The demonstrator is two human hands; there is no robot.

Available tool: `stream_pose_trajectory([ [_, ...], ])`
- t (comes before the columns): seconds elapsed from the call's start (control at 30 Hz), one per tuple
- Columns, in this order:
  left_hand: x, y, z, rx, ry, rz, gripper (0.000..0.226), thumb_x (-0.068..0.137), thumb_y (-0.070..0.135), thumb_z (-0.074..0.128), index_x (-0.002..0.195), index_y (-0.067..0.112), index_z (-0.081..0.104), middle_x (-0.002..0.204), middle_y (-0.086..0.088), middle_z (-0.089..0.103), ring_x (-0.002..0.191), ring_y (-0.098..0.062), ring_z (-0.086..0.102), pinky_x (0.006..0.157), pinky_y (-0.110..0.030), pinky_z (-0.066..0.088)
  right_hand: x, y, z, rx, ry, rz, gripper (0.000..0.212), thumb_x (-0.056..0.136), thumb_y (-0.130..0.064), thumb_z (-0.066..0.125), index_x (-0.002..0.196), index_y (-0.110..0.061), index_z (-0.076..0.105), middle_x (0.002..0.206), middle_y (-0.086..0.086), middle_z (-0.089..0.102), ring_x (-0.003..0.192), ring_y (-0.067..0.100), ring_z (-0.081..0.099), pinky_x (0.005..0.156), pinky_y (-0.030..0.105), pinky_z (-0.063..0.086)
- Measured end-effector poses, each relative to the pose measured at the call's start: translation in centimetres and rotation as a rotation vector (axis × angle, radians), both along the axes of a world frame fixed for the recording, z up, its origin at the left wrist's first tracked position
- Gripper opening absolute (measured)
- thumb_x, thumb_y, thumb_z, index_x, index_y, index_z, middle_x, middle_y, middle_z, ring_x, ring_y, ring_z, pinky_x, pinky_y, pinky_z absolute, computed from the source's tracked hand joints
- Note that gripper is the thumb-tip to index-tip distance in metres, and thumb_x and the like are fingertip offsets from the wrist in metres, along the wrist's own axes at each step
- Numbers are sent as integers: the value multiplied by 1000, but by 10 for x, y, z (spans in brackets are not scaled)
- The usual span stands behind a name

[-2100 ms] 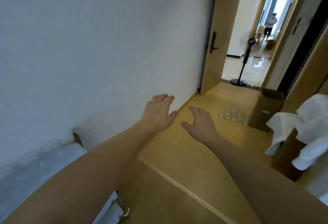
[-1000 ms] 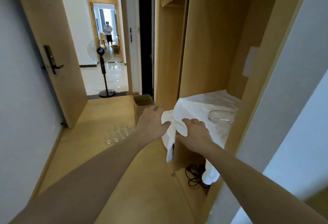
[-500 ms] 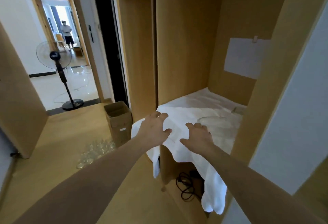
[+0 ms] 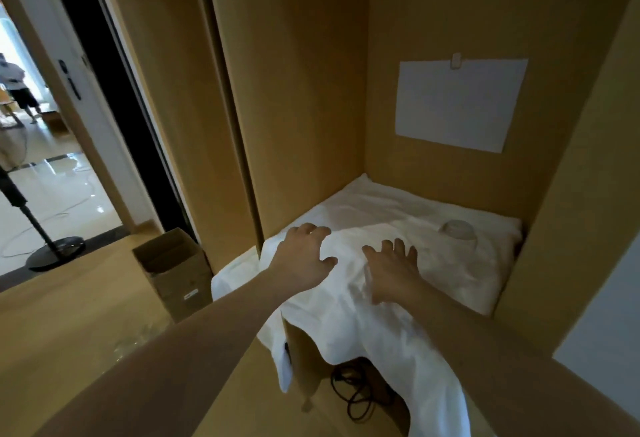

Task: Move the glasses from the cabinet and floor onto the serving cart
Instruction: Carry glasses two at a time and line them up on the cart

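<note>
One clear glass (image 4: pixel 459 233) stands upside down at the back right of the cabinet shelf, on a white cloth (image 4: pixel 381 215). My left hand (image 4: pixel 304 256) and my right hand (image 4: pixel 391 268) reach out side by side over the cloth's front part, fingers spread and holding nothing. The glass lies beyond and to the right of my right hand, apart from it. Several clear glasses (image 4: pixel 133 343) on the floor show faintly beside my left forearm, mostly hidden. The serving cart is out of view.
The wooden cabinet (image 4: pixel 311 90) walls close in the shelf on three sides; a white paper (image 4: pixel 457 104) hangs on its back. An open cardboard box (image 4: pixel 175 274) stands on the floor left of it. Black cables (image 4: pixel 353 391) lie under the shelf. A fan stand (image 4: pixel 41 246) and a person (image 4: pixel 15 88) are beyond the doorway.
The view has swung right from the hallway floor to the cabinet and moved closer. Both hands have moved forward over the white cloth toward the glass.
</note>
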State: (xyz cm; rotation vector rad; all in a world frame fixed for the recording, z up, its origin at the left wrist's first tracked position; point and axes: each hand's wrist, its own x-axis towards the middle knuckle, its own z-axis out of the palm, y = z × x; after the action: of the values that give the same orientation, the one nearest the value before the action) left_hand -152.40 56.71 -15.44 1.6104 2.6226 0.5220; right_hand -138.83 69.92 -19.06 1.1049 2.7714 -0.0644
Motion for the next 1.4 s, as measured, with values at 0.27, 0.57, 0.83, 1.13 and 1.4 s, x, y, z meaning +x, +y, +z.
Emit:
stream_pose_trajectory([
  [0.27,-31,94,-8,70,-78,-259,58,92,41,66,144,20,50,144,-7,51,131,-30,46,104,-43,46,-6,33,-23,43,-112,-36,81,95,-40,59,159,-28,11,159,15,22,151,44,4,116,70,-7],
  [0.57,-63,172,-9,28,-151,-491,57,93,38,65,145,19,49,145,-10,51,132,-30,48,106,-37,43,-15,22,-11,45,83,-252,48,92,-34,53,139,-28,44,126,6,51,120,32,46,104,50,33],
  [0.83,-39,230,-11,-42,-363,-567,58,90,43,68,141,21,51,130,-11,62,112,-28,63,92,-30,48,8,12,-4,149,182,-437,85,72,-14,72,144,-38,35,133,-1,44,120,25,42,104,41,35],
  [1.13,55,272,-13,-229,-234,-992,103,75,47,84,157,27,26,154,-14,35,140,-32,39,112,-39,36,35,-7,11,159,-89,-575,78,77,-18,72,145,-29,35,132,11,43,109,31,52,101,46,42],
  [1.4,54,283,-28,-157,-233,-1001,77,62,33,94,126,17,55,115,-9,62,108,-26,59,74,-27,39,50,-2,1,-109,220,-784,89,65,-36,84,139,-38,35,121,-2,41,107,22,53,75,30,47],
])
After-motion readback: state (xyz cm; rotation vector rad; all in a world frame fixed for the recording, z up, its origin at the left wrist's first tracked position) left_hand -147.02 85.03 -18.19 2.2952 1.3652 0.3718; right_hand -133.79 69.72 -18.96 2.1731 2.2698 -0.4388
